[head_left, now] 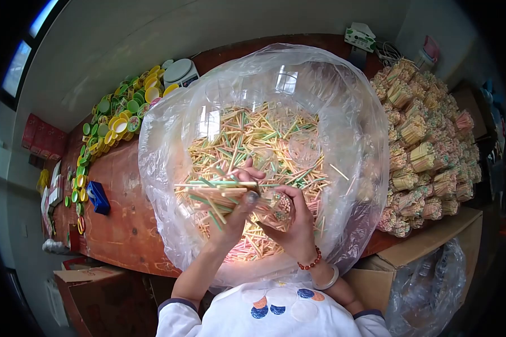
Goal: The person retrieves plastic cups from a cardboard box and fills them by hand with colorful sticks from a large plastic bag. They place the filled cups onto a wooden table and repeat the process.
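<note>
Over a large clear plastic bag [157, 140] full of loose pastel sticks [230, 135], my left hand [239, 216] is wrapped round a bunch of sticks [213, 194], which point mostly to the left, a few at odd angles. Close beside it on the right, my right hand [295, 227] is closed round a clear plastic pouch [275, 210] with stick ends showing in it. The two hands almost meet at the middle of the bag. Pink, green and cream sticks lie beneath them.
Many bundles of sticks [421, 157] are piled on the right. Green and yellow round containers [118, 123], a white scale [180, 73] and a blue tape dispenser [98, 197] stand on the left of the red-brown table [123, 224]. Cardboard boxes [109, 300] flank the table's front edge.
</note>
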`<state>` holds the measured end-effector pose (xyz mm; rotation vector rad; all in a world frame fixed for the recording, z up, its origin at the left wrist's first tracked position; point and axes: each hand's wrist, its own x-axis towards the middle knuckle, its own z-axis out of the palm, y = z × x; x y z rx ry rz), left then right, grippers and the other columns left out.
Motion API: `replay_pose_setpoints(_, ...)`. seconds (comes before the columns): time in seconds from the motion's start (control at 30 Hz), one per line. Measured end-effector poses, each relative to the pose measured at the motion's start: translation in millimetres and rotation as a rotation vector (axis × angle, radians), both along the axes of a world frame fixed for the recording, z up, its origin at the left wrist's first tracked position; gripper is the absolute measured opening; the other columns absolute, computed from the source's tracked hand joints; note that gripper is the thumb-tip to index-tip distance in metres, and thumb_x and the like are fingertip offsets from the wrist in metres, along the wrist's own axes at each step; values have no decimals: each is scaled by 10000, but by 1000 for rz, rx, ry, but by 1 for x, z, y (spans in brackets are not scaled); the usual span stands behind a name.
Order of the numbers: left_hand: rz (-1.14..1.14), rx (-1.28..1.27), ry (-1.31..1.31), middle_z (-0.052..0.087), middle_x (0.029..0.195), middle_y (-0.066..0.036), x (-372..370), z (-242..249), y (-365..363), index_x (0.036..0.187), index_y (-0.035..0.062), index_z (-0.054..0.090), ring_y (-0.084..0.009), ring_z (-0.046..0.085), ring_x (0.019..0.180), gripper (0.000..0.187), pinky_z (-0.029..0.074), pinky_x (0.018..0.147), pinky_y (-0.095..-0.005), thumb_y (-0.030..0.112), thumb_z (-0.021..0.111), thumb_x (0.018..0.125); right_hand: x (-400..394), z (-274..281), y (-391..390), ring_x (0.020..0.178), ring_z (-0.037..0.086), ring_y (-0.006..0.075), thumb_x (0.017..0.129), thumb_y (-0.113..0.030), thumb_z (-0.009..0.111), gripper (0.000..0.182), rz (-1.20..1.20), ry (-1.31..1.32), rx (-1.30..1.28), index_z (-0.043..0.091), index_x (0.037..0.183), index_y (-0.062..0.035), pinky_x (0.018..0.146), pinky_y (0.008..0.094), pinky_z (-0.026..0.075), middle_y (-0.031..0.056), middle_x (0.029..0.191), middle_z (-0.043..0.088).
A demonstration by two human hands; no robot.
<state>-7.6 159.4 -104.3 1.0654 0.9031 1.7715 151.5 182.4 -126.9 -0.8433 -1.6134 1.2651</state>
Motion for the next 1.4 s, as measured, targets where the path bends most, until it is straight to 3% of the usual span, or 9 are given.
replay_pose_setpoints(0.03,-12,11,165,602,1256,-114,-1,-1,3,1222,8,598,-212,581,1214,403,376,1164,-440,209,777,922,-2,-2,-1,1077,699,280,704,-12,878,684,1,2,1,530,1291,-33,898,377,567,149,1187,659)
replay_pose_setpoints(0.07,-25,-156,-36,635,1151,-91,13,3,2,1173,69,542,-233,585,1197,454,176,1284,-527,180,825,836,-3,-4,-1,1076,697,295,695,-17,883,693,-13,-4,41,531,1292,-38,893,384,567,150,1187,661)
replay_pose_setpoints(0.17,-88,-189,92,622,1293,-124,12,-9,3,1190,89,525,-321,414,1438,452,202,1271,-542,227,798,857,-6,3,-2,1082,685,336,685,-37,891,710,-55,-22,107,534,1298,-50,894,406,560,154,1191,659)
replay_pose_setpoints(0.43,-83,-86,-72,606,1263,-188,14,-3,7,1250,6,517,-332,539,1329,575,374,1177,-517,363,770,877,-9,13,3,1092,684,345,682,-84,910,765,-52,-132,66,517,1338,-45,916,414,559,162,1187,666)
replay_pose_setpoints(0.73,-129,-172,206,517,1465,-210,-13,14,2,1417,-13,430,-298,432,1449,858,293,1233,-452,626,677,900,-5,10,7,1001,741,296,751,-75,881,661,39,98,-147,511,1297,-21,847,365,581,167,1059,732)
replay_pose_setpoints(0.93,-159,-354,907,439,1437,-201,-27,40,-20,1528,132,447,-298,508,1319,880,485,1034,-446,434,853,808,4,6,18,1177,619,329,661,6,858,724,-32,-180,123,556,1316,-48,990,421,503,161,1241,617)
replay_pose_setpoints(1.1,65,-214,980,678,918,-45,-12,46,-26,1057,117,797,-163,693,870,288,581,738,-328,-38,785,815,-3,10,4,1190,586,355,633,-57,907,892,-121,-183,-17,474,1413,-62,994,438,493,157,1216,608)
replay_pose_setpoints(1.3,483,-244,1394,663,1125,-101,-18,61,-23,1180,122,762,-189,664,971,349,552,770,-314,89,819,837,4,24,-6,1149,621,308,597,-84,950,946,-256,-352,159,477,1417,-81,951,418,536,144,1225,597)
replay_pose_setpoints(1.4,-5,-284,988,645,1129,-108,-7,46,-28,1211,129,750,-198,650,968,377,546,783,-318,120,823,841,4,36,-10,1155,611,302,626,-73,918,905,-226,-359,301,481,1419,-92,964,426,521,139,1229,601)
